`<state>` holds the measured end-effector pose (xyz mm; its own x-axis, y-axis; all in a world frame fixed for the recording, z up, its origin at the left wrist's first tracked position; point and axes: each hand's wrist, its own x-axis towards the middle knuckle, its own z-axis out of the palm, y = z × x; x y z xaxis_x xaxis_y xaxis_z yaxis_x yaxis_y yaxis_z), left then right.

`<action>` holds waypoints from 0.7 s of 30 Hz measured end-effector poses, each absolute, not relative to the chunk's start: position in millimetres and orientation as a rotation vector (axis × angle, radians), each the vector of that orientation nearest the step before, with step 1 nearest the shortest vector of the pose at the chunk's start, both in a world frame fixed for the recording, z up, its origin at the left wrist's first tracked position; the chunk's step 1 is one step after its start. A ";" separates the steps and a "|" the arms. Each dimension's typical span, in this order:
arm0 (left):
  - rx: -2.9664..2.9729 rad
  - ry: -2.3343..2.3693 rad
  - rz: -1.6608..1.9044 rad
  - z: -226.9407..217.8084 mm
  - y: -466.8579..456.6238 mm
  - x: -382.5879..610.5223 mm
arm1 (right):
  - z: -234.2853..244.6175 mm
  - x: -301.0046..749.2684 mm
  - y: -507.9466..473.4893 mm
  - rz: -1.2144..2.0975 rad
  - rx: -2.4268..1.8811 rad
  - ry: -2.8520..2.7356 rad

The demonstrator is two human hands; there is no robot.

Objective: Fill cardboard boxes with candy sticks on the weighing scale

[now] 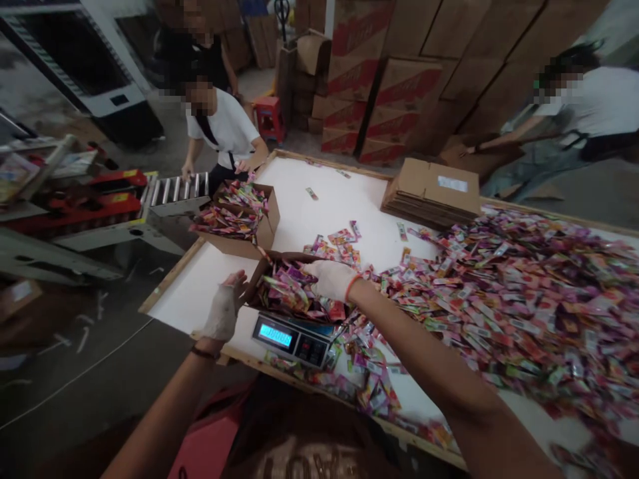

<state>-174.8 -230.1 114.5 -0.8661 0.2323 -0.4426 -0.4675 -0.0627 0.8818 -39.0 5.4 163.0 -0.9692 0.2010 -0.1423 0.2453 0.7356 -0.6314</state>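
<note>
My left hand (224,309), in a pale glove that leaves the fingertips bare, is held open beside the left edge of a cardboard box (259,266). The box stands on a digital scale (291,340) with a lit blue display. Small colourful packets (287,287) fill the box. Over the right side of these packets lies my right hand (333,279), gloved with an orange cuff. Its fingers stretch out flat to the left, and I see nothing held in them; the fingertips are partly blurred against the packets.
A divided carton (272,223) full of packets stands beyond the box, by a roller conveyor (174,189). A large packet pile (529,293) covers the table's right side. Flattened cartons (432,189) lie at the back edge. One co-worker (224,123) faces the carton; another (594,100) bends at right.
</note>
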 end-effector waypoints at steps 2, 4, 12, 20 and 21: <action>-0.350 1.779 1.949 113.4 -250.3 -178.1 | 157.8 -33.8 5.4 -1.175 0.437 2.877; -0.470 1.824 1.894 110.6 -270.6 -182.1 | 167.2 -6.8 14.4 -1.596 0.543 2.883; -0.729 1.883 1.762 79.8 -314.3 -154.8 | 123.5 174.5 55.7 -1.678 1.627 2.543; -0.680 1.846 1.726 78.0 -300.9 -149.7 | 33.8 238.3 -8.0 -1.161 1.842 2.132; -0.676 1.857 1.724 77.9 -298.2 -151.1 | 38.7 236.2 -5.1 -1.160 1.841 2.178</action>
<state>-151.1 -298.2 77.9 -0.7440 -0.0144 -0.6680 -0.6672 0.0686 0.7417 236.2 -5.1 38.7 -0.2834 0.8217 -0.4945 0.8690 0.0020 -0.4948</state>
